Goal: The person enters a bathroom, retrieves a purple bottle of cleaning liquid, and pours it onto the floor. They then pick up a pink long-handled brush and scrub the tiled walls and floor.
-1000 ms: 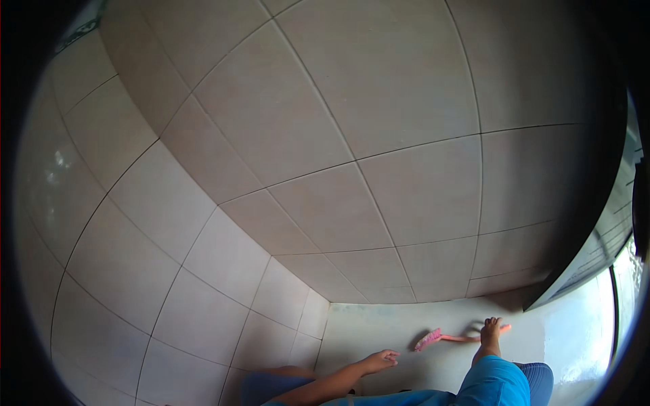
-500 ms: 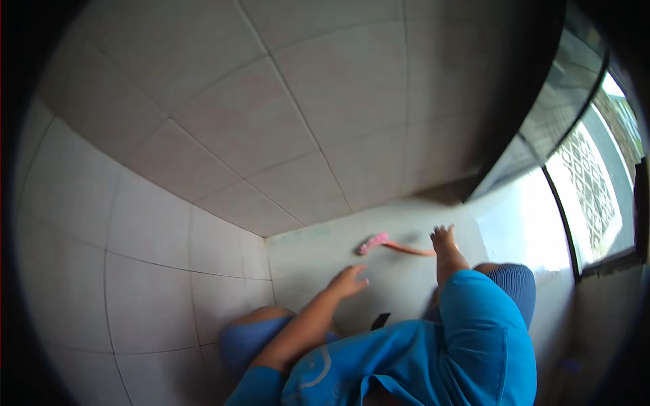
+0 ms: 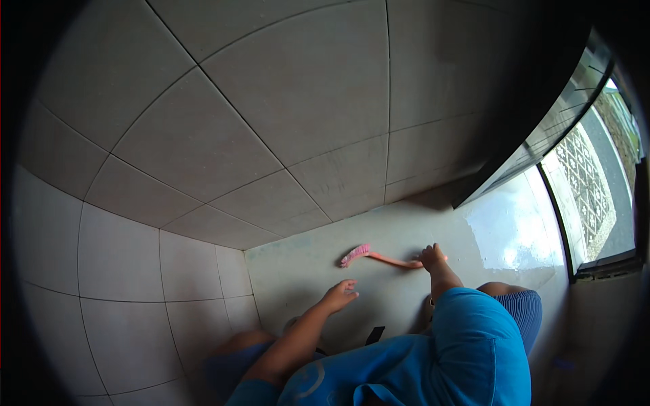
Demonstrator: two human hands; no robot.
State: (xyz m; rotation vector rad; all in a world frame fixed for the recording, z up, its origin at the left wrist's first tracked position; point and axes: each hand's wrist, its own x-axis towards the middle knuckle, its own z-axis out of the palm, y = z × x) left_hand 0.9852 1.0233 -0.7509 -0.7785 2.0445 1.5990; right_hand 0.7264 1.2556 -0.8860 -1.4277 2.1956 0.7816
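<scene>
Along the left side rises a side wall (image 3: 122,264) of pale square tiles with thin dark joints, meeting a taller, greyer tiled wall (image 3: 291,108) that spans the upper part of the view. Low on the left, the person's left leg (image 3: 237,348) is bent, its blue cloth partly in shadow. Next comes the blue shirt (image 3: 393,369), with a pale curved print (image 3: 315,380) on its front; only part of it shows, as a rounded stroke, and nothing on it can be read.

Above the shirt, the left hand (image 3: 340,296) hovers over the light floor (image 3: 305,260), its fingers parted and loosely bent, holding nothing. Just beyond it is the task's thing, a long-handled brush (image 3: 389,260), low over or on the floor; which of the two cannot be told. Its pink bristles (image 3: 355,254) are at the left end and face the tall wall, and its orange handle runs rightward to the right hand (image 3: 432,257), whose fingers are curled round it near the end, the tip sticking out past them.

Farther right are the bent right leg (image 3: 518,308) in ribbed blue cloth, a glossy wet patch (image 3: 511,227), and a dark-edged panel (image 3: 542,139) with thin dark strokes, printed or reflected, cannot be told. Beyond a dark strip (image 3: 556,220) lies a black-and-white patterned surface (image 3: 588,189).
</scene>
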